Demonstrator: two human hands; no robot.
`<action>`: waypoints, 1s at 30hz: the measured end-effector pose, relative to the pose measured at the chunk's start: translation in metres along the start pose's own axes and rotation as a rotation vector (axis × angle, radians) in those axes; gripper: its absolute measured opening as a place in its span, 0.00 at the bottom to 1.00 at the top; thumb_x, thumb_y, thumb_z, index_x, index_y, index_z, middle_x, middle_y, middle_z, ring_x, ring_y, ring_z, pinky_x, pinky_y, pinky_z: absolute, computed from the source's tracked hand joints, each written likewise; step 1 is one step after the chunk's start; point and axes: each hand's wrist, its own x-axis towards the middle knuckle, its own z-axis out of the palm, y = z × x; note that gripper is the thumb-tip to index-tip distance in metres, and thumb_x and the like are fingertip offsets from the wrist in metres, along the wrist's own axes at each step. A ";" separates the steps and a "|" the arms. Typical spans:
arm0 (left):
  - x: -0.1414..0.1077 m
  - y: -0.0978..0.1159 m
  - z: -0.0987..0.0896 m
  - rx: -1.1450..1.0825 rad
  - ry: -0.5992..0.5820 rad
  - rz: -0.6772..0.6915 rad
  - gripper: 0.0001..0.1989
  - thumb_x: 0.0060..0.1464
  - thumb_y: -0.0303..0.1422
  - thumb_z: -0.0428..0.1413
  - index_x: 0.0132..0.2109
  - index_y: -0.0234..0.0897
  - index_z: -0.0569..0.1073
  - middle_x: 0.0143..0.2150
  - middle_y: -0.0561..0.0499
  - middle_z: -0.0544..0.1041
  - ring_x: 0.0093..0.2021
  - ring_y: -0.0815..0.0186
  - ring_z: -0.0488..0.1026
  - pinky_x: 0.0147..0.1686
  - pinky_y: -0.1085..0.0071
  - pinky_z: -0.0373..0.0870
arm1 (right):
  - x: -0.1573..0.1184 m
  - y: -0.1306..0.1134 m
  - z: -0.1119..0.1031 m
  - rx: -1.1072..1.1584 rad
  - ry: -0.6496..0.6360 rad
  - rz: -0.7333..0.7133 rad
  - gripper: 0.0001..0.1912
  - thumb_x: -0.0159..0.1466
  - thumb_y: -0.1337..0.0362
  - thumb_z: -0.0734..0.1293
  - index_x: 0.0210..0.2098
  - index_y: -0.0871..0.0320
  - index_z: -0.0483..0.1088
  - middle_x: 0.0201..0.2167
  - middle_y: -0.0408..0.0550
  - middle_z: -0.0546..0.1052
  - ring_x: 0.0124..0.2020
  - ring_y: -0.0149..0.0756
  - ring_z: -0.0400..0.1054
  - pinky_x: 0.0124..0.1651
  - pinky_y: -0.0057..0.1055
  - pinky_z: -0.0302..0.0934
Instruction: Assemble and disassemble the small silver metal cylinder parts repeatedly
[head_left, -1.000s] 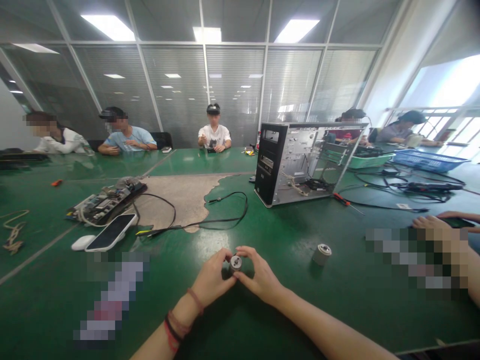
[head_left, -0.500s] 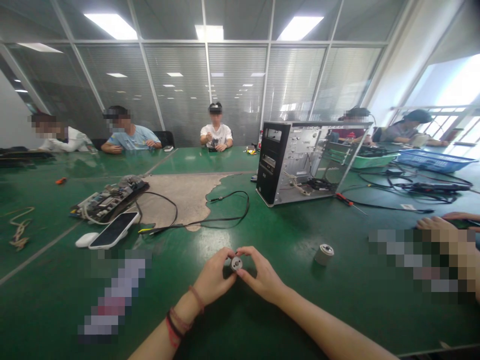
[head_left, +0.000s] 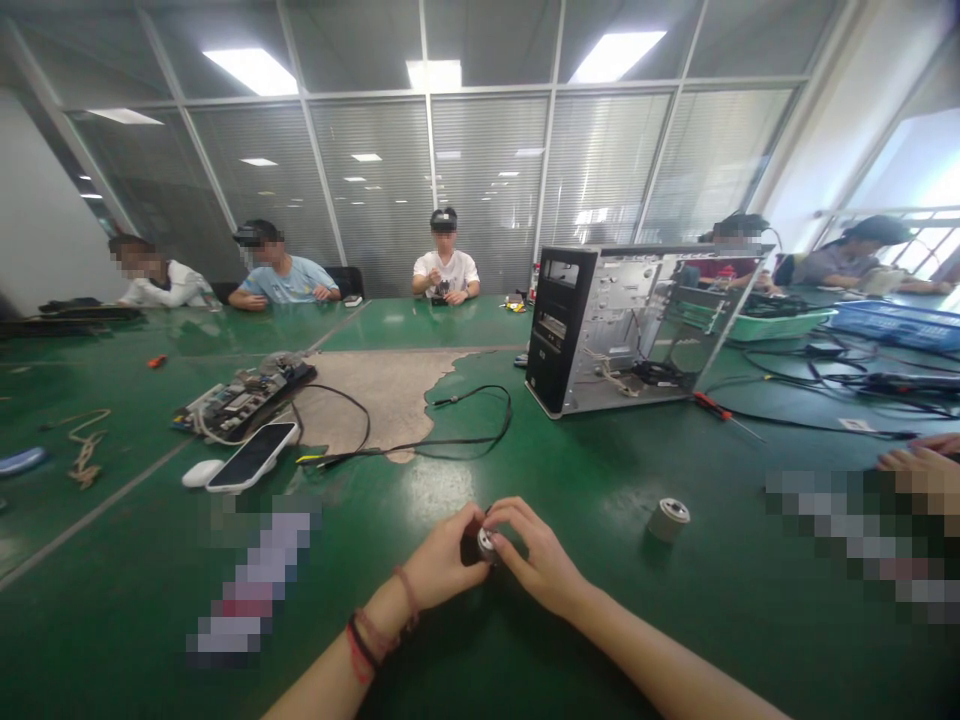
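Both hands meet around a small round metal cylinder (head_left: pixel 486 541) just above the green table (head_left: pixel 480 650). My left hand (head_left: pixel 442 560), with bracelets at its wrist, grips it from the left. From the right, my right hand (head_left: pixel 536 555) has its thumb and fingers at the cylinder's top end, which faces up and toward me. A second metal cylinder (head_left: pixel 669 521) stands upright on the table to the right of my hands.
An open computer case (head_left: pixel 559 335) stands beyond my hands, with a screwdriver (head_left: pixel 712 405) beside it. A circuit board (head_left: pixel 244 398), a phone (head_left: pixel 253 457) and black cables lie left. Another person's hand (head_left: pixel 926 470) rests at right. Several people sit around the table.
The view has turned slightly left, so things appear farther right. The held cylinder has tilted, and my right fingers now reach over its top end.
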 end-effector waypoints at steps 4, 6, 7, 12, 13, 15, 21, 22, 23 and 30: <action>0.000 0.001 -0.001 0.023 -0.008 -0.019 0.12 0.44 0.24 0.55 0.39 0.37 0.65 0.32 0.56 0.69 0.32 0.68 0.66 0.33 0.74 0.62 | 0.001 -0.001 0.000 0.005 0.007 0.010 0.08 0.64 0.68 0.59 0.41 0.55 0.66 0.41 0.49 0.68 0.45 0.37 0.64 0.50 0.34 0.59; -0.001 0.001 -0.001 0.027 -0.011 -0.017 0.12 0.44 0.24 0.55 0.38 0.37 0.65 0.32 0.55 0.69 0.33 0.68 0.66 0.33 0.74 0.62 | 0.001 -0.002 0.000 0.006 0.012 0.011 0.07 0.64 0.68 0.59 0.41 0.55 0.66 0.41 0.49 0.68 0.45 0.37 0.64 0.49 0.35 0.60; -0.001 0.001 -0.001 0.026 -0.008 -0.015 0.12 0.44 0.24 0.55 0.38 0.37 0.65 0.33 0.55 0.70 0.33 0.68 0.66 0.33 0.74 0.62 | 0.001 -0.002 0.001 0.007 0.016 0.008 0.07 0.64 0.68 0.59 0.41 0.55 0.66 0.41 0.49 0.68 0.45 0.37 0.64 0.49 0.35 0.60; -0.001 0.000 -0.001 0.026 0.003 -0.007 0.12 0.44 0.24 0.55 0.38 0.37 0.65 0.33 0.55 0.70 0.33 0.68 0.67 0.33 0.74 0.62 | 0.001 -0.002 0.002 0.006 0.027 0.000 0.06 0.63 0.68 0.60 0.39 0.55 0.66 0.40 0.49 0.68 0.44 0.38 0.65 0.48 0.35 0.60; -0.001 0.000 -0.001 0.029 0.004 -0.006 0.12 0.44 0.24 0.55 0.38 0.37 0.65 0.33 0.55 0.70 0.33 0.68 0.66 0.33 0.74 0.62 | 0.001 -0.002 0.002 0.007 0.026 0.002 0.06 0.63 0.68 0.60 0.39 0.55 0.66 0.40 0.49 0.68 0.44 0.38 0.65 0.48 0.35 0.60; -0.001 0.000 -0.001 0.038 0.006 -0.007 0.12 0.44 0.24 0.56 0.38 0.36 0.66 0.33 0.55 0.69 0.33 0.68 0.66 0.33 0.74 0.62 | 0.001 -0.002 0.002 0.010 0.025 0.008 0.06 0.63 0.68 0.60 0.38 0.55 0.66 0.40 0.49 0.68 0.44 0.37 0.65 0.48 0.34 0.60; -0.001 0.001 -0.002 0.055 0.012 -0.007 0.10 0.45 0.26 0.56 0.38 0.37 0.66 0.33 0.55 0.70 0.33 0.68 0.67 0.34 0.74 0.62 | 0.002 -0.002 0.002 0.025 0.028 0.013 0.06 0.63 0.68 0.59 0.38 0.56 0.66 0.40 0.49 0.69 0.45 0.37 0.65 0.49 0.35 0.60; -0.001 0.002 -0.002 0.057 0.013 -0.006 0.10 0.45 0.26 0.56 0.38 0.37 0.66 0.33 0.55 0.70 0.33 0.68 0.67 0.34 0.74 0.63 | 0.002 -0.002 0.002 0.028 0.030 0.012 0.05 0.63 0.68 0.60 0.38 0.56 0.66 0.40 0.49 0.69 0.45 0.38 0.65 0.49 0.35 0.60; 0.000 0.002 -0.002 0.059 0.014 -0.006 0.11 0.45 0.26 0.56 0.38 0.37 0.66 0.33 0.55 0.70 0.34 0.68 0.67 0.34 0.74 0.63 | 0.002 -0.002 0.002 0.032 0.033 0.013 0.05 0.63 0.68 0.60 0.38 0.56 0.66 0.40 0.50 0.69 0.45 0.38 0.65 0.49 0.35 0.60; 0.000 0.002 -0.001 0.066 0.017 -0.010 0.11 0.45 0.26 0.56 0.39 0.36 0.67 0.33 0.54 0.71 0.33 0.67 0.68 0.34 0.74 0.63 | 0.005 -0.005 0.003 0.090 0.083 0.022 0.04 0.64 0.66 0.60 0.36 0.56 0.66 0.38 0.50 0.70 0.43 0.38 0.65 0.47 0.35 0.61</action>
